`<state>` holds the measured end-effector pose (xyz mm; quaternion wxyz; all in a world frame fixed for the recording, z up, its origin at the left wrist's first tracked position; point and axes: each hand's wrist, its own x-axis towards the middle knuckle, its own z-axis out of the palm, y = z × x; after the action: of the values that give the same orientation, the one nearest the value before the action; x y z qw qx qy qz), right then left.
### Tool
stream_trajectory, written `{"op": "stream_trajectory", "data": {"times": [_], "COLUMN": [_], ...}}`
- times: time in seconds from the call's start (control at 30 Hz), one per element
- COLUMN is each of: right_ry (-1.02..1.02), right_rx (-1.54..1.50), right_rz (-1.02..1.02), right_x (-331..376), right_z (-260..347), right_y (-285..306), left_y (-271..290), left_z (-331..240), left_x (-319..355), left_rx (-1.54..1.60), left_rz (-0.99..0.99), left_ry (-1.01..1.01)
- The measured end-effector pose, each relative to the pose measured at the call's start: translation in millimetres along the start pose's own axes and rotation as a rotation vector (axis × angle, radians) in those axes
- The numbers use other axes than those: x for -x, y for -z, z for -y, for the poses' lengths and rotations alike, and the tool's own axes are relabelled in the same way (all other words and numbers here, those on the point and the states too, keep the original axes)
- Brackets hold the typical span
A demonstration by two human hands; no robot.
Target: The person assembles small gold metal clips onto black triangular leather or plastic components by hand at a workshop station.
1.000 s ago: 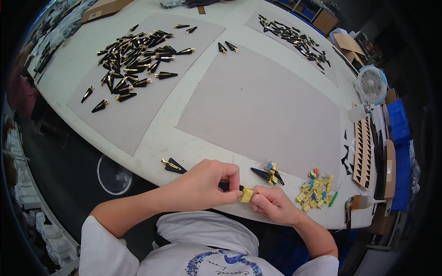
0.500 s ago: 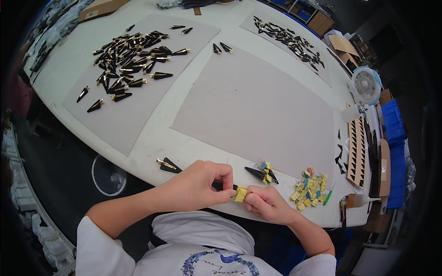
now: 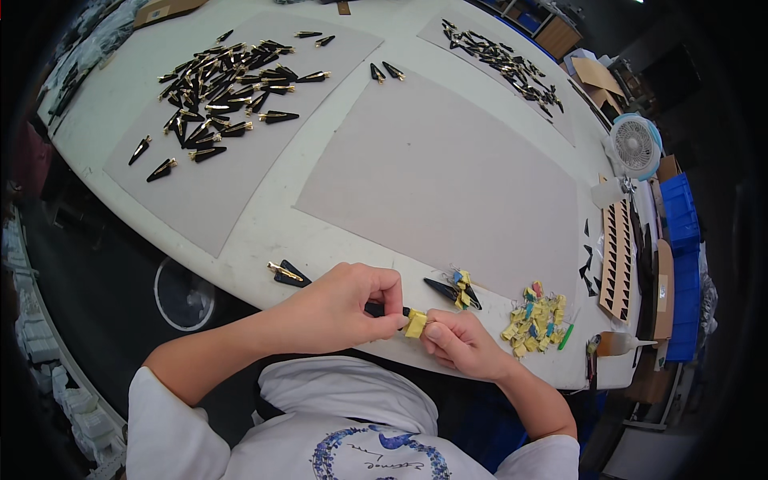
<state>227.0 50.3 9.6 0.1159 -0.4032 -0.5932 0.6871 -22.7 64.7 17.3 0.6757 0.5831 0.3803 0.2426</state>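
My left hand (image 3: 352,308) pinches a black hair clip (image 3: 374,310), most of it hidden by the fingers. A yellow binder clip (image 3: 415,324) sits at the hair clip's end, between my two hands. My right hand (image 3: 464,340) is closed on the binder clip's wire handles. Left of my hands lies a black triangular hair clip with a gold prong (image 3: 288,273). Beyond my right hand, another black hair clip (image 3: 442,289) has several yellow and blue binder clips (image 3: 462,290) on it. Farther right is a heap of mostly yellow binder clips (image 3: 534,320).
Many black-and-gold hair clips (image 3: 228,80) cover a grey sheet at the far left; more lie on a sheet (image 3: 512,68) at the far right. Along the right edge stand a fan (image 3: 636,146), a card of black triangles (image 3: 616,260) and a glue bottle (image 3: 620,344).
The view has shifted slightly, so the table's contents sit a little higher and to the left. Both hands keep the same hold on the hair clip and the binder clip.
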Motion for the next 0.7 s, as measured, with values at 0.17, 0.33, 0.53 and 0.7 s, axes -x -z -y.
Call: {"op": "stream_trajectory", "data": {"times": [0.17,0.33,0.53,0.7], "right_ry": [0.031,0.033,0.026,-0.018], "right_rx": [0.076,0.117,0.082,-0.073], "right_rz": [-0.034,-0.025,0.009,0.039], "right_x": [1,-1,0,2], "right_z": [3,6,10,13], "right_y": [0,0,4,4], "left_y": [0,2,-1,2], "left_z": [-7,-3,-15,-24], "left_x": [1,1,1,4], "left_rx": [-0.145,-0.1,-0.162,-0.292], "left_rz": [-0.018,-0.018,-0.02,-0.041], "left_ry": [-0.044,-0.06,-0.001,-0.041]}}
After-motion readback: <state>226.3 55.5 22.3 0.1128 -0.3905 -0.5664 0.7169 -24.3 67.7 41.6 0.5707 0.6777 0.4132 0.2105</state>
